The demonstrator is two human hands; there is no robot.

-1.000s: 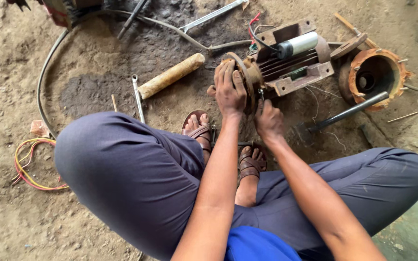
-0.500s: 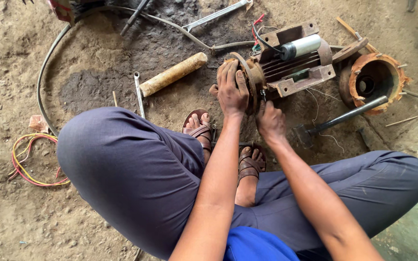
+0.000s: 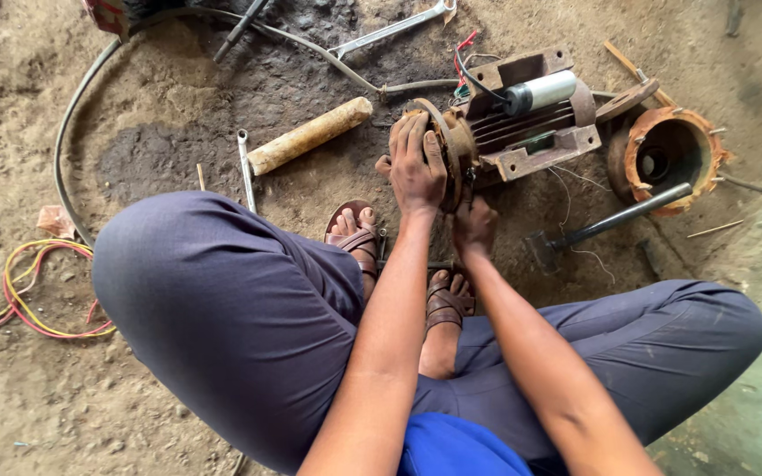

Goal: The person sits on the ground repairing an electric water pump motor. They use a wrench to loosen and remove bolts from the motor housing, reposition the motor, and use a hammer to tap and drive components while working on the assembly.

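Here, grip: left hand (image 3: 416,167) fingers spread, clasping the rusty motor end cover (image 3: 448,145).
Support: right hand (image 3: 474,226) grasping the cover's lower edge; even pressure seems wise.

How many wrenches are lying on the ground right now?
2. One long wrench lies at the top, past the hose. A smaller wrench lies beside the wooden handle, left of the left hand on the motor. Others may be hidden.
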